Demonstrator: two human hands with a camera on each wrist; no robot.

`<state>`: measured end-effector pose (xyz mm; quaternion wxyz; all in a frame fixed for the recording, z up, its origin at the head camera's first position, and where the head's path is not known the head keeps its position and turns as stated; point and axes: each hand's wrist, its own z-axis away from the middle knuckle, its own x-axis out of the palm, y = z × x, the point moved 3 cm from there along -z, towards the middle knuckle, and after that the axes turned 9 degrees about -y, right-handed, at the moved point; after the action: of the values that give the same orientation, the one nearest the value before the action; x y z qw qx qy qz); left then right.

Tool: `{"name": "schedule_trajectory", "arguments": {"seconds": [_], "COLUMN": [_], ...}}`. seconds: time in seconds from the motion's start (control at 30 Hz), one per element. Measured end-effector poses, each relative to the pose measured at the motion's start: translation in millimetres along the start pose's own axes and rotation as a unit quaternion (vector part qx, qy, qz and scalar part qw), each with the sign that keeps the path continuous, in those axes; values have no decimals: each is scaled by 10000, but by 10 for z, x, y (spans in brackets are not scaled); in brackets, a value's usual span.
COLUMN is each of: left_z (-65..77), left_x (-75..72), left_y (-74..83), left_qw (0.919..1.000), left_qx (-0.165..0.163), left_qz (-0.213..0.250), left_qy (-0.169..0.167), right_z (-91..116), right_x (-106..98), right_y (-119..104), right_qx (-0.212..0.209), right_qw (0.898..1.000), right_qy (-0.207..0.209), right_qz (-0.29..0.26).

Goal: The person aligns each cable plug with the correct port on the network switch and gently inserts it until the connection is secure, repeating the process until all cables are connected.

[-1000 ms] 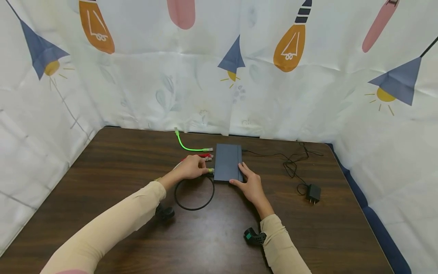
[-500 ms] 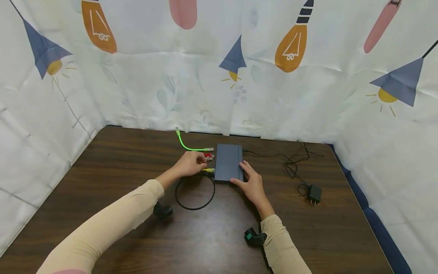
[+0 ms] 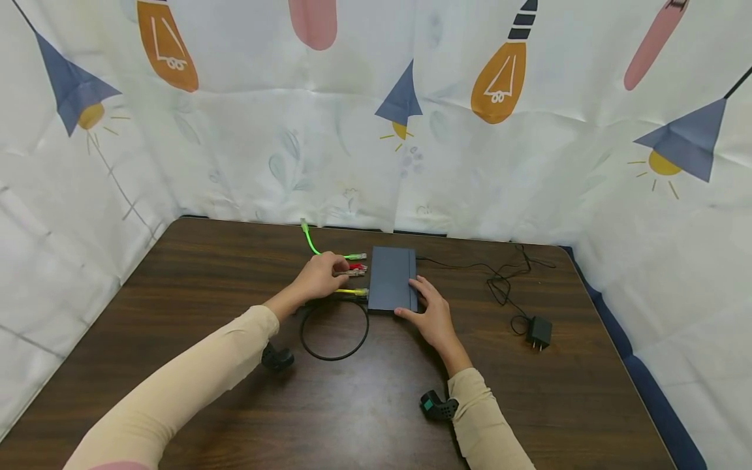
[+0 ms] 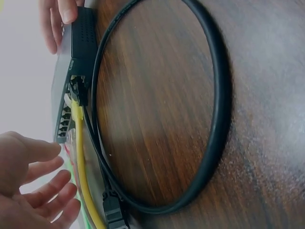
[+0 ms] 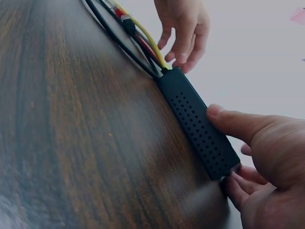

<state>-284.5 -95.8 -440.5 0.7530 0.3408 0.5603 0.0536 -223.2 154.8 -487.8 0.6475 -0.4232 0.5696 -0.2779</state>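
Observation:
A dark grey network switch lies flat on the table. My right hand grips its right side, the thumb at the near edge and fingers on the far side. A yellow network cable and a black cable run into its left-side ports, with several bare ports beside them. My left hand hovers left of the switch over the cables, its fingers loosely spread and holding nothing in the left wrist view. Near its fingertips lie a red plug and a clear plug, apart from the switch.
A short green network cable lies behind the left hand. The black cable loops in front, its other plug loose on the table. A thin power cord leads right to a black adapter. Patterned white curtain hangs behind.
My left hand has let go of the yellow plug at the switch and moved back and left, uncovering it. The right hand stays on the switch.

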Motion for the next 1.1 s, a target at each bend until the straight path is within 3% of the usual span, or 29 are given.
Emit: {"name": "schedule_trajectory", "arguments": {"seconds": [0.77,1.1], "left_z": [-122,-145], "left_x": [26,40], "left_y": [-36,-48], "left_qw": [9978,9973], "left_qx": [175,145], "left_qz": [-641,-714], "left_qy": [-46,-65], "right_z": [-35,-32], "right_x": [11,8], "right_y": [26,45], "right_qx": [19,65], "right_qw": [10000,9999], "right_qy": [47,59], "right_qz": [55,130]}}
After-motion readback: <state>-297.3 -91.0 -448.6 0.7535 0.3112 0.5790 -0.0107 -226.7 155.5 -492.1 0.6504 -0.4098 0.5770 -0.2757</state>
